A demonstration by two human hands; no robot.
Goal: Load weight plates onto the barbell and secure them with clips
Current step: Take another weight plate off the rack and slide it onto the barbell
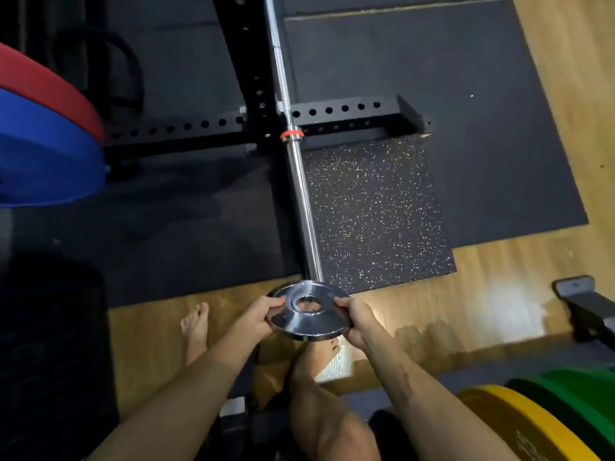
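Weight plate (307, 316), chrome, small, one item: held between our two hands just off the near end of the barbell (301, 194), its centre hole turned toward the sleeve tip.

Left hand (258, 316): clamped on the plate's left rim, thumb over the face, fingers underneath.

Right hand (356, 319): clamped on the right rim in the same way. The two hands stand apart, with the plate between them.

Barbell: chrome, running from the near sleeve end away to the far top of the view. The sleeve is bare; no plate is on it, and no clip is visible anywhere. An orange band (290, 133) marks the collar at the sleeve's far end.

Rack (349, 113): black, perforated, crossing under the bar at the collar.

Speckled mat (372, 211): lying to the right of the sleeve, on dark matting and wooden floor.

Other plates: red (50, 91) and blue (46, 151) at the far left; yellow (519, 424) and green (579, 397) at the near right.

Step in hand, as we judge it: the first plate is being brought to the sleeve, at the very start of loading. The hole seems close to the tip; whether the tip has entered it, we cannot tell.

Next move calls for: squaring the plate's face to the bar, centring the hole on the tip, then pushing evenly with both hands until the plate meets the collar.
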